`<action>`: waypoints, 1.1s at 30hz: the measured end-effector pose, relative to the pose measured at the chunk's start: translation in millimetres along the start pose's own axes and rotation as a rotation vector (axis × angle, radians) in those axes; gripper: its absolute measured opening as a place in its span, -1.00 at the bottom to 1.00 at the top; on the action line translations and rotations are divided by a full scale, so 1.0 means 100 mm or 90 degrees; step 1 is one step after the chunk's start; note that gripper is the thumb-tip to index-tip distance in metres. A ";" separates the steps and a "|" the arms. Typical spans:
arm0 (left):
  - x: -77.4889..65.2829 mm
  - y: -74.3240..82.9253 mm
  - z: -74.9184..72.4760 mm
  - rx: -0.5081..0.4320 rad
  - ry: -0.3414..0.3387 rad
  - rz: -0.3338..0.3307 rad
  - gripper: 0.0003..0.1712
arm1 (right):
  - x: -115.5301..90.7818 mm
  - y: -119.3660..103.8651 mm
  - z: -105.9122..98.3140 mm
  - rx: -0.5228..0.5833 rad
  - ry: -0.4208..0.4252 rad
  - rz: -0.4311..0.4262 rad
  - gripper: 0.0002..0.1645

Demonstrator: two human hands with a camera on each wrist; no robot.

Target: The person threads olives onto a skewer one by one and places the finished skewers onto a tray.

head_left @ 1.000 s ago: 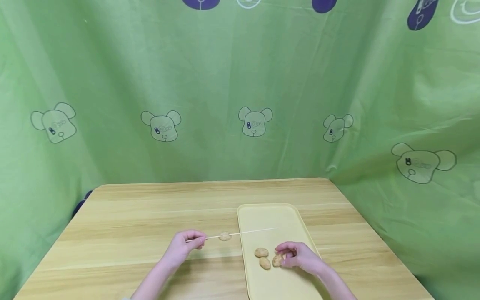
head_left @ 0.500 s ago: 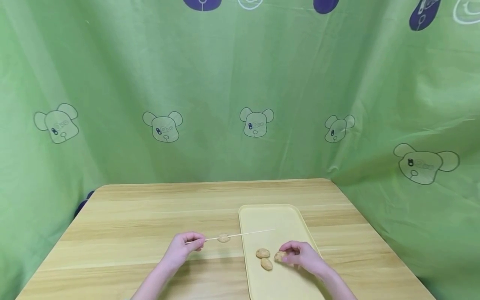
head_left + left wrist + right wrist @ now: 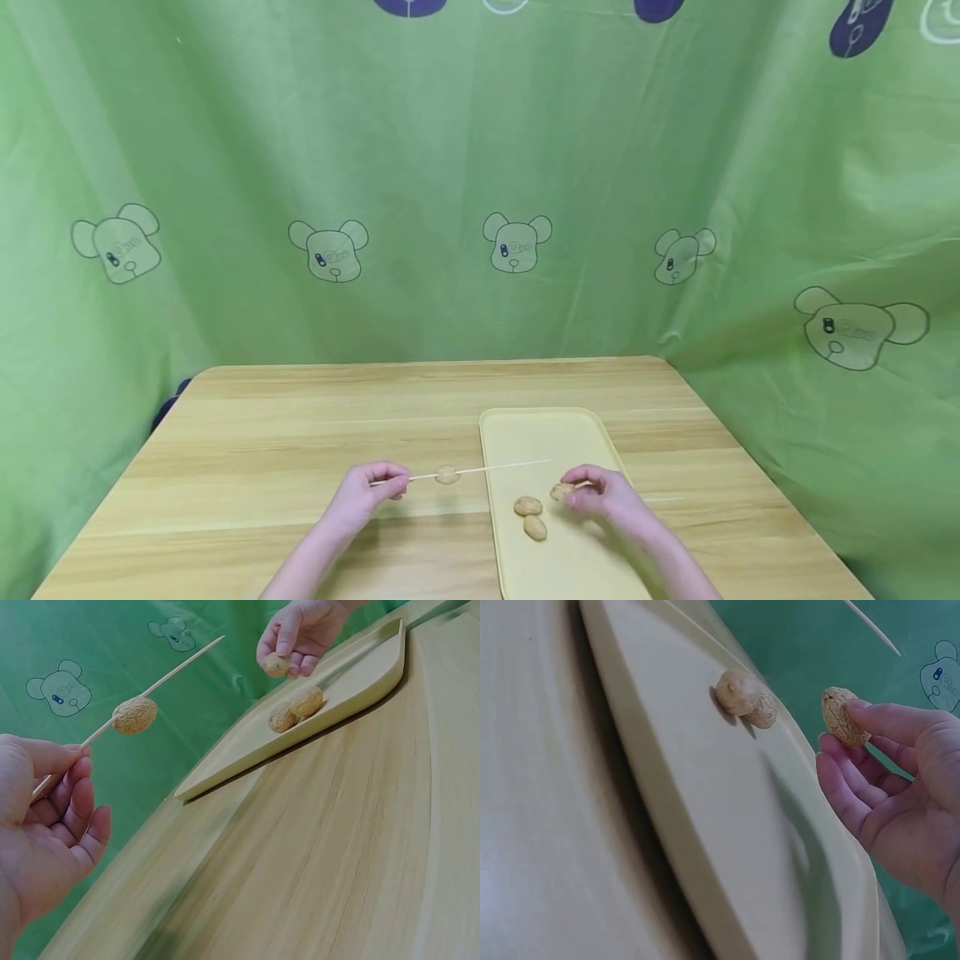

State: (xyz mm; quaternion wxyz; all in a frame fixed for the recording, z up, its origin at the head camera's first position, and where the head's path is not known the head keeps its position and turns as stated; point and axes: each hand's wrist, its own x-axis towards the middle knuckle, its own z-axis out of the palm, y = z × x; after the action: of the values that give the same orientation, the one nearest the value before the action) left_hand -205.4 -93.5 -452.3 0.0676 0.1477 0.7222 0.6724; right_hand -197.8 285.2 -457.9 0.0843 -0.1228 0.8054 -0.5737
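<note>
My left hand (image 3: pixel 370 493) pinches a thin wooden skewer (image 3: pixel 180 668) between thumb and fingers. One tan, wrinkled oval ball (image 3: pixel 135 715) is threaded on it, partway along, with the bare point sticking out beyond. In the right wrist view, the right hand (image 3: pixel 900 772) holds a similar wrinkled oval piece (image 3: pixel 842 716) between thumb and fingertips, raised above the tray. Two more such pieces, one oval (image 3: pixel 528 506) and another oval (image 3: pixel 535 527), lie touching each other on the pale yellow tray (image 3: pixel 525 429). The skewer's tip is a little left of and beyond the right hand.
The tray lies lengthwise on the right part of a wood-grain table (image 3: pixel 315 417). Green curtains (image 3: pixel 420 167) with cartoon bear heads hang behind and at both sides of the table. A dark purple object (image 3: pixel 167 408) shows past the table's left edge.
The right hand has picked up the wrinkled oval piece from the tray and raised it toward the skewer's tip. The left hand and skewer have stayed nearly still.
</note>
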 end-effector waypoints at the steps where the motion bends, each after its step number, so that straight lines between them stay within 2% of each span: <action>1: 0.00 0.00 0.00 0.000 -0.001 0.001 -0.72 | 0.00 -0.01 -0.01 0.000 0.001 -0.004 -0.58; 12: -0.04 -0.01 -0.02 -0.003 -0.014 -0.005 -0.72 | 0.04 -0.12 -0.04 -0.007 0.024 -0.029 -0.54; 18: -0.05 -0.03 -0.02 -0.010 -0.028 -0.005 -0.71 | 0.07 -0.16 -0.03 0.019 0.032 -0.045 -0.53; 33: -0.02 -0.08 -0.03 0.002 -0.011 -0.009 -0.75 | 0.08 -0.18 0.00 0.039 0.033 -0.059 -0.54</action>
State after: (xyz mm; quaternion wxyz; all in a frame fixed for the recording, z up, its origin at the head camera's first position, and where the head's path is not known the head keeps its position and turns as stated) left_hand -204.8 -97.2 -460.1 0.0786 0.1485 0.7235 0.6695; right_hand -204.2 277.4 -440.5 0.0403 -0.1421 0.7827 -0.6047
